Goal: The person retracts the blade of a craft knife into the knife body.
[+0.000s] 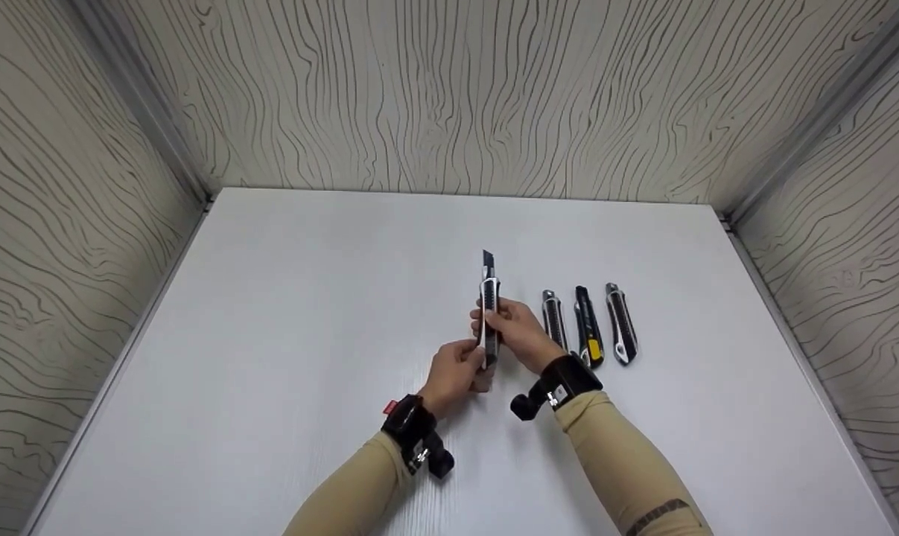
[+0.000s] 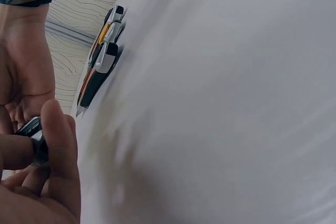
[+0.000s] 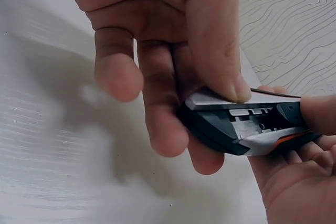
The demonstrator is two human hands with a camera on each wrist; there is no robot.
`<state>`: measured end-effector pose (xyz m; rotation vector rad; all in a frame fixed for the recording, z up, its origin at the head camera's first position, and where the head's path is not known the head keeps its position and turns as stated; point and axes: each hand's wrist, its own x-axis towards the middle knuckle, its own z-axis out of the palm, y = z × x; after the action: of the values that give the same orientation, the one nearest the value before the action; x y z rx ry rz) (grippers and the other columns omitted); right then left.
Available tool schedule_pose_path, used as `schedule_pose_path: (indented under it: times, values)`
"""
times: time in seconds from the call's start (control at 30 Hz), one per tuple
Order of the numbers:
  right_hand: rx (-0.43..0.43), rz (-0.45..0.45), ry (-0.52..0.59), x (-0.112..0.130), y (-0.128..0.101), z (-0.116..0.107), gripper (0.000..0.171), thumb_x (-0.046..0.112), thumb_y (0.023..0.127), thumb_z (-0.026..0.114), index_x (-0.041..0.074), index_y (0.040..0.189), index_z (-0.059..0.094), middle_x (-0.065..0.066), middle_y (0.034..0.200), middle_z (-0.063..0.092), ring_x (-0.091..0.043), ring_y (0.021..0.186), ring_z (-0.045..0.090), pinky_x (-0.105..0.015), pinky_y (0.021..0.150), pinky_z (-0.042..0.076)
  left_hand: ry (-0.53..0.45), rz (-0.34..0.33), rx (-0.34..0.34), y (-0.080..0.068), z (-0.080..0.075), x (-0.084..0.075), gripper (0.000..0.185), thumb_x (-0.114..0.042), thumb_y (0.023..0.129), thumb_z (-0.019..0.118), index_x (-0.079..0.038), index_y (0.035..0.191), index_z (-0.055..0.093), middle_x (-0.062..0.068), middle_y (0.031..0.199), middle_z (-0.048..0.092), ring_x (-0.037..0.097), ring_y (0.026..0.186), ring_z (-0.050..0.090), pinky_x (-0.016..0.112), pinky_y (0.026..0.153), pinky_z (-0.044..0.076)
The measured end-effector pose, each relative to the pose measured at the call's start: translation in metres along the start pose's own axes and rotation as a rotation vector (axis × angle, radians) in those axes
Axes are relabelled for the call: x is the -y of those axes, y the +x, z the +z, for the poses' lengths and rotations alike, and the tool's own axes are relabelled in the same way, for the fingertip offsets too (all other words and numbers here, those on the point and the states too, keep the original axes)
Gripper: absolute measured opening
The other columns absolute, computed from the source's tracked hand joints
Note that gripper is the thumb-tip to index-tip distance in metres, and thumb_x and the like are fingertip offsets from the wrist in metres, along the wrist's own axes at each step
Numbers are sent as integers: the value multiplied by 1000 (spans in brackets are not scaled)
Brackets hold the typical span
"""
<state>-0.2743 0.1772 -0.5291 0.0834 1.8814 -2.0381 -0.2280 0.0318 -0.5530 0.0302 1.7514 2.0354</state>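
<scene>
Both hands hold a silver-and-black snap-off utility knife (image 1: 489,320) above the table, upright in the head view with its dark blade (image 1: 488,260) extended out of the top. The right hand (image 1: 522,333) grips the middle of the handle, its thumb pressed along the front. Lower down, the left hand (image 1: 455,374) pinches the handle near its bottom end. In the right wrist view, the knife's handle (image 3: 252,129) shows an open slot, with the right thumb on its edge. Fingers mostly cover the knife in the left wrist view.
Right of the hands, a silver-and-black utility knife (image 1: 553,316), a black-and-yellow one (image 1: 588,324) and another silver-and-black one (image 1: 622,324) lie side by side on the white table (image 1: 307,298). Wood-patterned panels (image 1: 449,97) stand behind and at both sides.
</scene>
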Motion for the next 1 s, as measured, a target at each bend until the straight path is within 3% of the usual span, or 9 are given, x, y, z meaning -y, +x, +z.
schedule_pose_path:
  times: [0.47,0.67,0.9,1.0]
  values:
    - [33,-3,-16,-2,-1,2,43,1,99,47,-12,138,35,-22,126,58,-11,96,64,-24,89,52,6,-10,-14,-3,-3,-1,22,-7,100,45,7,108,60,7,73,57,14,60,52,23,54,48]
    - [14,9,-39,-1,0,2,42,0,99,47,-11,138,37,-28,133,53,-11,98,64,-26,92,52,8,-6,-16,-3,-3,-1,22,-8,100,45,8,107,59,7,75,58,14,61,56,25,57,53]
    - [-26,20,-49,4,1,1,43,0,99,46,-11,140,37,-24,132,57,-12,100,65,-29,97,52,22,-38,-15,-5,-4,5,34,-23,103,45,5,119,58,19,95,69,18,74,68,32,63,61]
    - [-20,14,-51,5,0,0,44,1,100,46,-10,141,36,-25,134,56,-13,103,65,-32,101,50,18,-11,-15,-5,-5,8,35,-23,104,45,6,116,60,25,104,69,16,76,69,31,64,61]
